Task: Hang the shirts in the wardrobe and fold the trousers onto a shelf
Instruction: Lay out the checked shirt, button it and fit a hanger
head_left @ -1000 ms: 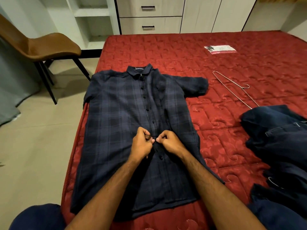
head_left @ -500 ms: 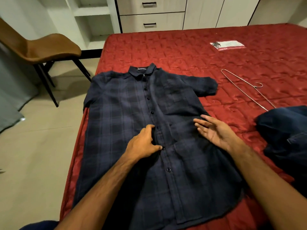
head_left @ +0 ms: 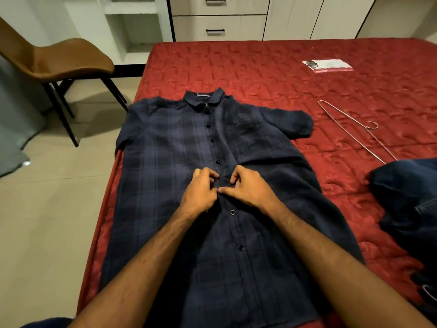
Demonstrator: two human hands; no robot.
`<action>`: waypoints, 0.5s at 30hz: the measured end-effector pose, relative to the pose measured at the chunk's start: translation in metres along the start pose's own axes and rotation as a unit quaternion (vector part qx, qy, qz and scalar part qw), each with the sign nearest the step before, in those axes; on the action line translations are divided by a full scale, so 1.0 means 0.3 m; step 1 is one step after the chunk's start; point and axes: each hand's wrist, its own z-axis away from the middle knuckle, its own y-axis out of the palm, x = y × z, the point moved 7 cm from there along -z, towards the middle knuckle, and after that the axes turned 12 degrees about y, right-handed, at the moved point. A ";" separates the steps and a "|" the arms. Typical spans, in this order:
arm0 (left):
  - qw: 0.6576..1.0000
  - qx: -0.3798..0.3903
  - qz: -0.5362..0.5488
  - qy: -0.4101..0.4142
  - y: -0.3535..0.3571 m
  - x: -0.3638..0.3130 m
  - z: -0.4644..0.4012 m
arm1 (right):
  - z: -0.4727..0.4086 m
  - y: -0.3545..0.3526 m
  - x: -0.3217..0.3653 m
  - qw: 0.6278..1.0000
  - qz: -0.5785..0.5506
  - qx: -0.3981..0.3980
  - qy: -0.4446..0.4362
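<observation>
A dark blue checked shirt [head_left: 165, 176] lies flat and face up on the red bed [head_left: 260, 74], collar away from me. My left hand [head_left: 201, 192] and my right hand [head_left: 248, 188] meet at the button strip in the shirt's middle. Both pinch the fabric there with curled fingers. The upper buttons look fastened. A wire hanger [head_left: 354, 133] lies on the bed to the right of the shirt. A heap of dark blue trousers [head_left: 411, 200] sits at the right edge.
A brown chair [head_left: 59, 60] stands on the tiled floor left of the bed. Beyond the bed are wardrobe drawers [head_left: 217, 27], closed doors [head_left: 307, 17] and open white shelves [head_left: 134, 22]. A small white packet [head_left: 328, 66] lies far right on the bed.
My right hand, open and flat on the shirt's right side half a second ago, has come back to the button strip. Both hands pinch the fabric a little lower down the strip than a second ago.
</observation>
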 end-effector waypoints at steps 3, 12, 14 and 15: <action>1.000 -0.003 0.021 -0.017 0.001 0.018 -0.002 | 0.021 0.017 0.043 0.994 0.102 -0.027 0.005; 0.999 0.011 0.020 -0.032 0.008 0.002 -0.014 | -0.052 0.006 -0.067 0.968 -0.227 0.094 0.044; 0.998 0.016 0.015 -0.061 0.009 0.004 -0.025 | -0.052 0.015 -0.081 0.955 -0.272 0.101 0.058; 0.997 0.017 0.018 -0.078 0.010 0.007 -0.029 | -0.055 0.019 -0.087 0.953 -0.282 0.090 0.067</action>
